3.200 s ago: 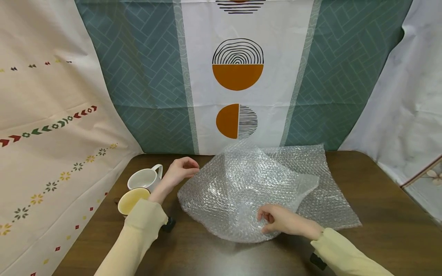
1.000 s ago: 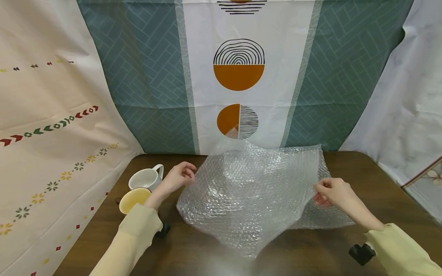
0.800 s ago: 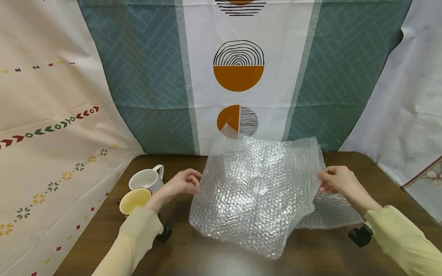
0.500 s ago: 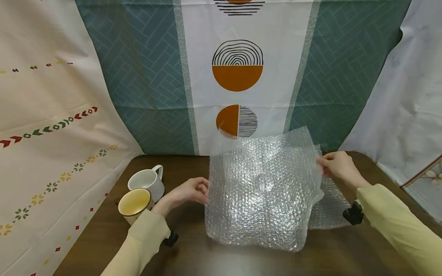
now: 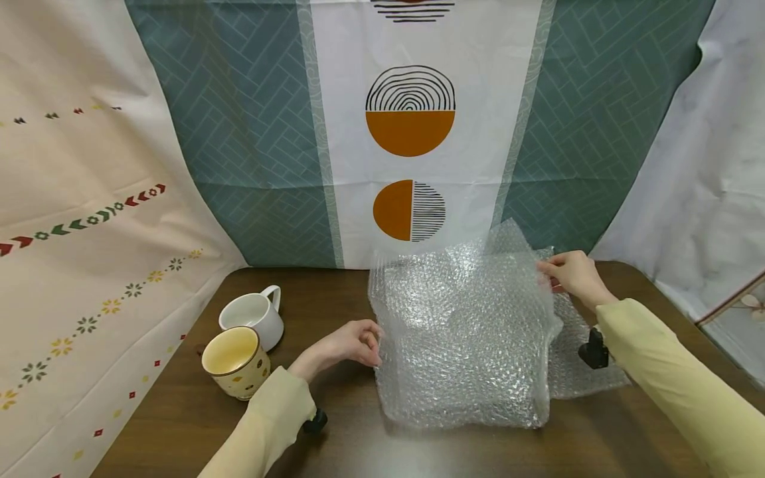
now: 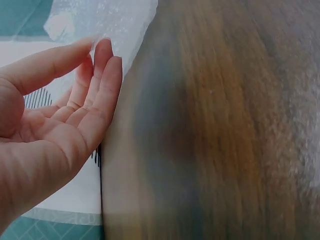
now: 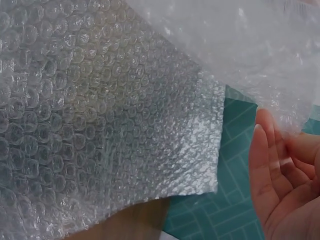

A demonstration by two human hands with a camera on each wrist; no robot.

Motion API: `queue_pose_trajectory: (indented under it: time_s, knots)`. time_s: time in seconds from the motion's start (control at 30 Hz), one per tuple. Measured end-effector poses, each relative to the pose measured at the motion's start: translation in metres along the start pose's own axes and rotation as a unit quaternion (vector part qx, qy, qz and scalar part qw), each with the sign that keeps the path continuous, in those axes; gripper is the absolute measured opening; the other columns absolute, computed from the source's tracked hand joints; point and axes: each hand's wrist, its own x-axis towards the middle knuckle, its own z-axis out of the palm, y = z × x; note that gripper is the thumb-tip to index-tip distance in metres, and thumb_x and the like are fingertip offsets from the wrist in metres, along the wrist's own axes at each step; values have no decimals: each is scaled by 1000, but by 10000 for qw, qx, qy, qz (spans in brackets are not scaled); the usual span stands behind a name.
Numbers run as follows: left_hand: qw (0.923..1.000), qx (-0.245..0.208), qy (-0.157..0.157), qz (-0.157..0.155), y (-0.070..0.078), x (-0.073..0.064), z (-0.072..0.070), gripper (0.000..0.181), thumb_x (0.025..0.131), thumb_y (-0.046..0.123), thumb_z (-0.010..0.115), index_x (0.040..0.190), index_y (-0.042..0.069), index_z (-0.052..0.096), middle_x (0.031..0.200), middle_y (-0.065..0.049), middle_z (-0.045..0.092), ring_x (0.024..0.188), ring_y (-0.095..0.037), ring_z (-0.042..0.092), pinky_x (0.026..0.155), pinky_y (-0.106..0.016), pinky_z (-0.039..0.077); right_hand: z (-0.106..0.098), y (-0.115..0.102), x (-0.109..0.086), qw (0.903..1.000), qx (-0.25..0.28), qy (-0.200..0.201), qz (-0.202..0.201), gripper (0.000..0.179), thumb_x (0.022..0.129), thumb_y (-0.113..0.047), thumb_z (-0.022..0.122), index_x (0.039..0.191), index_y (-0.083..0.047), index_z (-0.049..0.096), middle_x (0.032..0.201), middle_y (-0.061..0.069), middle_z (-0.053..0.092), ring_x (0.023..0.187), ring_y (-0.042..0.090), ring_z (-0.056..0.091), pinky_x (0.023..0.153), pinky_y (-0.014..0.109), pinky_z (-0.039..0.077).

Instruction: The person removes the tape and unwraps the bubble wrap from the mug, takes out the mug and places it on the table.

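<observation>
A sheet of clear bubble wrap [image 5: 460,332] is held up over the table between both hands. My left hand [image 5: 349,344] pinches its left edge; in the left wrist view the thumb and fingertips [image 6: 103,46] meet at the film. At the upper right edge my right hand [image 5: 576,275] pinches the same sheet, which droops between the two hands, its lower edge close over the table. In the right wrist view the thumb and fingers [image 7: 270,150] close on the film. A second bubble wrap sheet [image 5: 582,358] lies on the table, partly hidden under the raised one.
To the left, a yellow patterned mug [image 5: 242,372] stands in front of a white mug [image 5: 263,322], near my left forearm. The brown wooden table [image 5: 478,455] ends at a hanging patterned curtain [image 5: 263,133] behind.
My right hand has gone from the sheet's lower middle to its right edge, then up and slightly left. The left hand has moved right and down. The raised sheet has spread squarer and shifted right.
</observation>
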Motion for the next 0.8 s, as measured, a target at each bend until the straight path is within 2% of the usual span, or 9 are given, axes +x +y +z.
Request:
queue_pose_trajectory:
  time_s: [0.33, 0.47, 0.67, 0.8]
  knots:
    - [9987, 171, 458, -159, -3, -5, -16, 45, 76, -9, 65, 114, -12, 42, 74, -9, 55, 71, -21, 59, 70, -38, 50, 10, 14, 1, 9978, 203, -322, 550, 33, 92, -11, 52, 106, 19, 53, 75, 10, 60, 64, 17, 61, 65, 39, 51]
    - [9988, 119, 416, -242, -4, -6, -17, 45, 76, -9, 65, 114, -11, 41, 75, -10, 55, 70, -20, 59, 71, -38, 50, 15, 21, 2, 9971, 162, -374, 650, 35, 92, -11, 52, 108, 20, 52, 77, 12, 60, 64, 18, 60, 65, 39, 51]
    - [9990, 147, 269, -333, -3, -8, -18, 45, 78, -7, 65, 114, -10, 40, 78, -11, 55, 72, -21, 59, 71, -38, 49, 20, 27, 3, 9979, 63, -324, 563, 37, 93, -14, 51, 108, 21, 51, 76, 12, 61, 65, 20, 60, 63, 38, 51]
    - [9985, 273, 271, -380, 1, -11, -22, 42, 81, 2, 65, 114, -9, 41, 85, -14, 56, 79, -26, 60, 72, -39, 49, 19, 26, 2, 9981, 29, -370, 488, 43, 95, -20, 49, 110, 21, 50, 80, 15, 61, 70, 24, 61, 63, 38, 51]
